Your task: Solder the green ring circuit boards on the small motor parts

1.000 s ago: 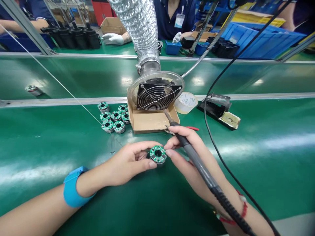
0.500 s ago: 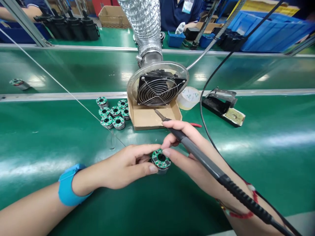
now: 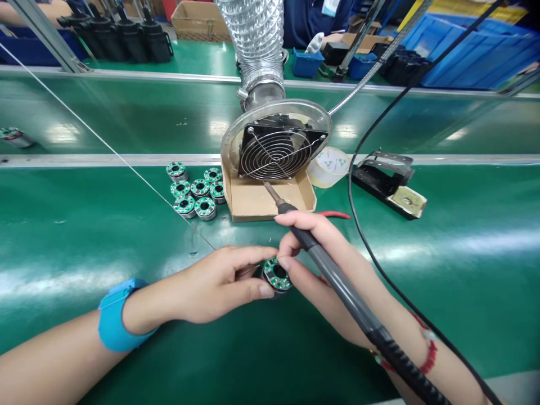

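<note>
Pinching a green ring-shaped circuit board (image 3: 276, 275) at the centre of the work, the left hand (image 3: 211, 284) held it closed between thumb and fingertips from nine o'clock, while the right hand's fingers (image 3: 287, 263) pressed it from three o'clock. The right hand (image 3: 320, 239) also gripped a soldering iron (image 3: 337, 278) like a pen, its tip (image 3: 268, 188) at twelve o'clock above a cardboard tray (image 3: 253, 202). A slip of that tip could have burned fingers or marked the board; a loose pinch could have dropped it. Around the board were seven more boards (image 3: 199, 187) at ten o'clock, one fume extractor (image 3: 276, 152) at twelve, one tape roll (image 3: 329, 167) at one, and one iron stand (image 3: 386, 183) at two.
</note>
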A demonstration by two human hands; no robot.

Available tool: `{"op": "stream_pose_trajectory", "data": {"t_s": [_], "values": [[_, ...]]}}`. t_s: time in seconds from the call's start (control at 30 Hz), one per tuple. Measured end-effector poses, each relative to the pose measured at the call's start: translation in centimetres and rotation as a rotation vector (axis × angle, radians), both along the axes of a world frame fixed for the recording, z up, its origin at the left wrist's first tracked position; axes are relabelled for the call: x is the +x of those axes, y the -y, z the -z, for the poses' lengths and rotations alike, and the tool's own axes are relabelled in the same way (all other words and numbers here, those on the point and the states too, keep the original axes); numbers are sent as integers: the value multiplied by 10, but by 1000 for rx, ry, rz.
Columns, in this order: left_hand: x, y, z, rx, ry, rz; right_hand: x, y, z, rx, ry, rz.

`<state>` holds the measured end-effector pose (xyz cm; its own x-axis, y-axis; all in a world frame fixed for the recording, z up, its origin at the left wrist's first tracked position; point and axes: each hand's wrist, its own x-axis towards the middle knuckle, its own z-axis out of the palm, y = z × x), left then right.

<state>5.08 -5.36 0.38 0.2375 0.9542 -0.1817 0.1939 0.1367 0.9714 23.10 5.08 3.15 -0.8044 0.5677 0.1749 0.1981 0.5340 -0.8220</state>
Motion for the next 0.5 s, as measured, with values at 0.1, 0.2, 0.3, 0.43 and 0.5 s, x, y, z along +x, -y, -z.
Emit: {"op": "stream_pose_trajectory", "data": {"t_s": [0.1, 0.2, 0.3, 0.43, 0.5], "values": [[0, 0, 1, 15, -25, 14, 2, -1, 6, 60, 19, -46], [2, -3, 3, 24, -48, -11, 7, 0, 15, 35, -23, -37], [6, -7, 4, 47, -137, -108, 11, 4, 27, 50, -84, 84], [14, -12, 6, 59, -335, -218, 8, 8, 43, 172, 47, 136], [15, -12, 9, -5, -377, -293, 3, 7, 48, 280, 80, 97]]}}
